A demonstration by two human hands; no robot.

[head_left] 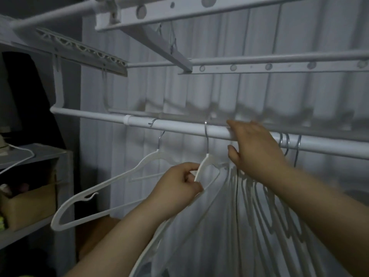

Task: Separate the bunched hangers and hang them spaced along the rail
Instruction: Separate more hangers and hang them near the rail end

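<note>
A white rail (pixel 179 126) runs from left to right across the view. One white hanger (pixel 111 182) hangs alone at the left, its hook over the rail. A second white hanger (pixel 206 160) hangs further right, and my left hand (pixel 179 182) pinches its shoulder just below the neck. My right hand (pixel 253 148) reaches over the rail with its fingers spread, covering the hooks of the bunched white hangers (pixel 265 212). Whether it grips any hook is hidden. Three more metal hooks (pixel 287 142) show on the rail to the right of that hand.
A white curtain (pixel 219 90) hangs behind the rail. Above are drying-rack bars (pixel 259 60) and a perforated arm (pixel 83 50). A grey shelf (pixel 36 156) at the left holds a cardboard box (pixel 30 206) and a white cable (pixel 18 156).
</note>
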